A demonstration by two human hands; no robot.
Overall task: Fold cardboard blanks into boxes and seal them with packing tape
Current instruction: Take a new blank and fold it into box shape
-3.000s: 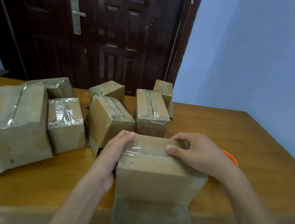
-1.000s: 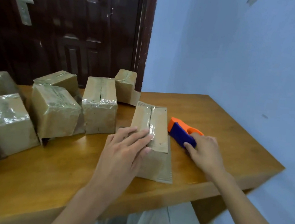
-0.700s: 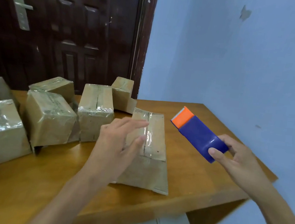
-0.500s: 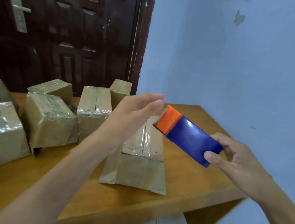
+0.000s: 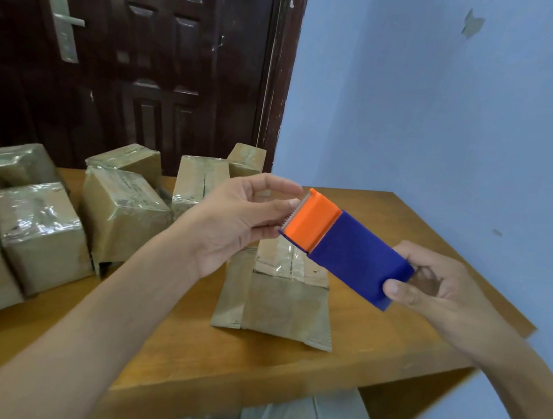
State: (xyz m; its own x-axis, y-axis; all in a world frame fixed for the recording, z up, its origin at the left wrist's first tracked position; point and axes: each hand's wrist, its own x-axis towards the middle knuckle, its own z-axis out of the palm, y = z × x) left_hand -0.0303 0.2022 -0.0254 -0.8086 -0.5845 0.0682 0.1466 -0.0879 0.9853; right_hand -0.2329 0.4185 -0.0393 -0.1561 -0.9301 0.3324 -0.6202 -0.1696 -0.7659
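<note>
Blue wall and a dark door back a wooden bench [image 5: 404, 224] crowded with cardboard. Left of the fingers sit the taped boxes [image 5: 124, 205], sealed and glossy with film. Directly below the fingers lies the box in progress [image 5: 278, 299], one seam already taped, a flap still loose at its near end; it looks light and fairly stiff, though its walls would likely dent under a hard squeeze, so it is best held by pressing flat on top.

Above it the tape dispenser [image 5: 350, 248] is held in the air. The right hand [image 5: 431, 292] grips its blue body, thumb on the near side and fingers curled behind. The left hand [image 5: 232, 221] has its fingers at the orange toothed end, seemingly pinching for the tape's free end. Hard plastic, easy to hold; the serrated edge is worth avoiding.
</note>
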